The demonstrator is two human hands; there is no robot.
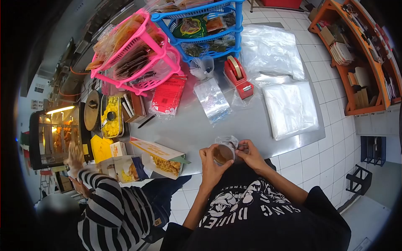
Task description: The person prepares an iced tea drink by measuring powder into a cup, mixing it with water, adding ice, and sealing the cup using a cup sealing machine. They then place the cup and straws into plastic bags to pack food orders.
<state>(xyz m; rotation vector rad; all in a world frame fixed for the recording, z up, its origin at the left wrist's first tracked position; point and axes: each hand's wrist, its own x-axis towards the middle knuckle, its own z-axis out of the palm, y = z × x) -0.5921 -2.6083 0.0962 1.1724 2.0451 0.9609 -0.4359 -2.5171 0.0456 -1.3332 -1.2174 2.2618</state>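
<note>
Close to my body, at the near edge of the metal table, I hold a small clear cup (224, 153) with brown contents. Thin clear plastic (228, 139) shows around its top; whether it is a bag or a wrap I cannot tell. My left hand (210, 164) is closed around the cup's left side, its thumb along the near rim. On the other side, my right hand (253, 156) pinches the plastic by the cup's rim with bent fingers. To the left of my hands an open food box (163, 160) holds browned crumbly food.
A red tape dispenser (238, 77), a clear bag (212, 100) and a stack of plastic bags (291, 109) lie on the metal table (184, 125). Pink (136, 58) and blue racks (201, 37) stand behind. At left, a co-worker in a striped sleeve (100, 184) works near a lit display case (58, 134).
</note>
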